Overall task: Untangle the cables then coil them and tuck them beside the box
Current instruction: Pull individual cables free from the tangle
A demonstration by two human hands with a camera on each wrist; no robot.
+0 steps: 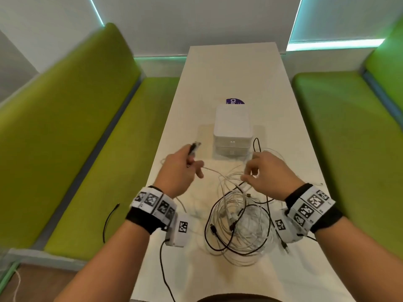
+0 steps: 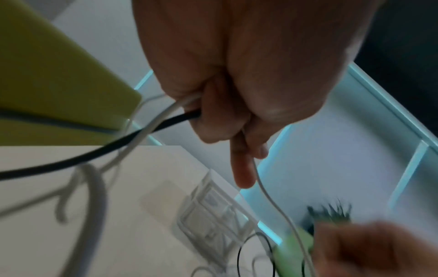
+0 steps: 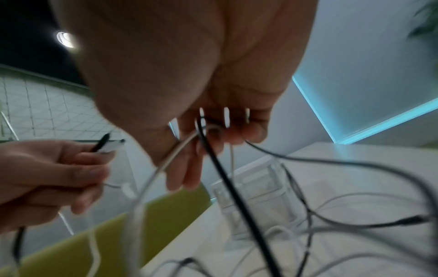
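A tangle of white and black cables [image 1: 237,223] lies on the white table [image 1: 229,68] in front of a white box [image 1: 233,131]. My left hand [image 1: 192,162] is raised left of the box and grips a black cable [image 2: 132,135] and a white cable [image 2: 151,127], their plug ends [image 1: 194,148] sticking up out of the fist. My right hand [image 1: 250,173] hovers over the tangle near the box's right front corner. Its curled fingers [image 3: 227,135] hold a white cable [image 3: 170,159] and a black cable [image 3: 227,178] that run down into the heap.
Green upholstered benches [image 1: 72,136] [image 1: 349,138] flank the narrow table. A purple sticker [image 1: 234,101] lies behind the box. A black cable [image 1: 110,216] hangs off the table's left edge, another black cable [image 1: 163,269] runs toward my body, and a white plug [image 1: 319,184] lies at right.
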